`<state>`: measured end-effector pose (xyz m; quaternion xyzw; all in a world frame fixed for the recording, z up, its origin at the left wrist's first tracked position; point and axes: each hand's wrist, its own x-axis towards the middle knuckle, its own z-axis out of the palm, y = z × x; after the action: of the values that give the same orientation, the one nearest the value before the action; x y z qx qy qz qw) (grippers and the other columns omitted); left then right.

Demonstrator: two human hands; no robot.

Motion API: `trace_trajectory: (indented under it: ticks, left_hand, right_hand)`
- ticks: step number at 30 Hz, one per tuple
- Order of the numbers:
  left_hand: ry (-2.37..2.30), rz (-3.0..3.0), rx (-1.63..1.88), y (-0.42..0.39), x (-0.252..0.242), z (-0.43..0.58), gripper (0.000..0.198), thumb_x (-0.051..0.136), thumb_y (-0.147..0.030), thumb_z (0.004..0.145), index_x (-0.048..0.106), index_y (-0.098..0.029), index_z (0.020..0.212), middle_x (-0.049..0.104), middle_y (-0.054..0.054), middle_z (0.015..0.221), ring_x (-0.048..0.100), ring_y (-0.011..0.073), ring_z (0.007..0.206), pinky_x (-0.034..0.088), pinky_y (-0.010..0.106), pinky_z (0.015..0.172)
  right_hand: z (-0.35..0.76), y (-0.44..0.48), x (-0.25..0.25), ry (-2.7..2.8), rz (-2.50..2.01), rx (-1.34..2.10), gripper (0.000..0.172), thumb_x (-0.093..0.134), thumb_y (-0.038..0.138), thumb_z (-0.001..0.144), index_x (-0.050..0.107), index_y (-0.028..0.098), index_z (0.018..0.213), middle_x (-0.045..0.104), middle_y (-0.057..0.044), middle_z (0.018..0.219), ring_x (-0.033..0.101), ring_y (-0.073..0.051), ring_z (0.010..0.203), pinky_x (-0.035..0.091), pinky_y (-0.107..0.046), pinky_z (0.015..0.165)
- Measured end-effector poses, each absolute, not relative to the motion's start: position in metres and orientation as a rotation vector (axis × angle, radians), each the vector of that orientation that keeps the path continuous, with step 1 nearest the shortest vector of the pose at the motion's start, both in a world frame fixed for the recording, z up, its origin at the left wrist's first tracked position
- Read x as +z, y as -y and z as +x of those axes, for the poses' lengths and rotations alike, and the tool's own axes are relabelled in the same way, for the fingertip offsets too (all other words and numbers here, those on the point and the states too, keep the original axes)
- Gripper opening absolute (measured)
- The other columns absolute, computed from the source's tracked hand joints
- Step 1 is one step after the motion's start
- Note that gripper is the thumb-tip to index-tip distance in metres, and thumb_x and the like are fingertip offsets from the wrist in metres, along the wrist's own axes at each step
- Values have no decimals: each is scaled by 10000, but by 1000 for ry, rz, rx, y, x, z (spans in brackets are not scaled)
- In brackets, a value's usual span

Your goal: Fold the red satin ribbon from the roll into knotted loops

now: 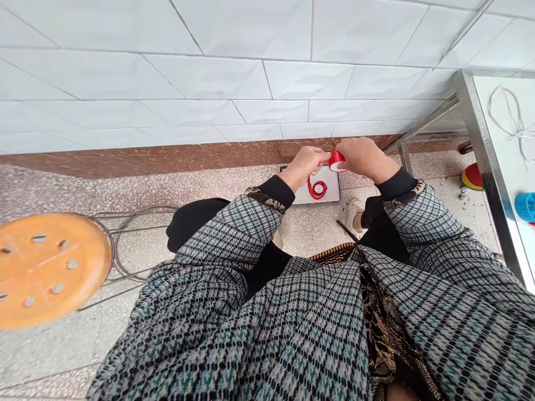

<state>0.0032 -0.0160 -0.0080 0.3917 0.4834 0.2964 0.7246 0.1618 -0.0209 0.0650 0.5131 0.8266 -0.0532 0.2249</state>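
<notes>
A roll of red ribbon (336,160) with a white inner side is held up between my two hands. My right hand (363,158) is closed around the roll's right side. At its left edge, my left hand (307,166) pinches the red ribbon between thumb and fingertips. A strip of ribbon hangs below my left fingers. Beneath, in a shallow white tray or box lid (332,192) with a dark rim, lies a second red coil (317,190) with a pale round label in its middle. My fingers hide part of the roll.
An orange round stool (54,267) with wire legs stands at the left. A metal-framed table (487,139) is at the right, bearing a looped cord (512,125) and a blue plastic item (525,206). A white tiled wall (234,78) rises ahead. A red-and-yellow object (472,177) sits on the floor.
</notes>
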Motion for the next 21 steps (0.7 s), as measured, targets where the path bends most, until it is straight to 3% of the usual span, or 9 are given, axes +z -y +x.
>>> trace_trajectory:
  ticks: [6,10,16,21]
  left_hand:
    - [-1200,1131,681,13,-22,7,559,960,-417,807,510,-211,545,350,-65,476,243,68,485,131,308,563]
    - [-1230,1132,695,12,-23,6,599,959,-468,818,480,-220,558,302,-77,486,221,69,493,121,316,579]
    - [-1177,1011,648,15,-10,-2,591,848,-420,967,392,-242,636,279,-86,536,187,48,498,95,313,565]
    - [-1139,932,676,16,-3,-8,513,773,-344,1032,433,-230,665,278,-89,556,175,42,505,82,312,567]
  right_hand:
    - [156,27,64,-2303,1422,-57,352,490,101,1099,753,84,1332,779,-236,1297,771,-364,1178,473,-379,806]
    - [156,25,62,-2328,1468,-66,342,574,169,1088,696,80,1396,752,-249,1312,753,-371,1144,445,-374,799]
    - [163,18,54,-2413,1589,-169,384,716,161,1008,680,80,1382,741,-238,1288,696,-342,1084,427,-370,848]
    - [176,6,47,-2547,1776,-477,329,768,95,877,721,131,1200,751,-128,1085,613,-244,907,432,-355,842]
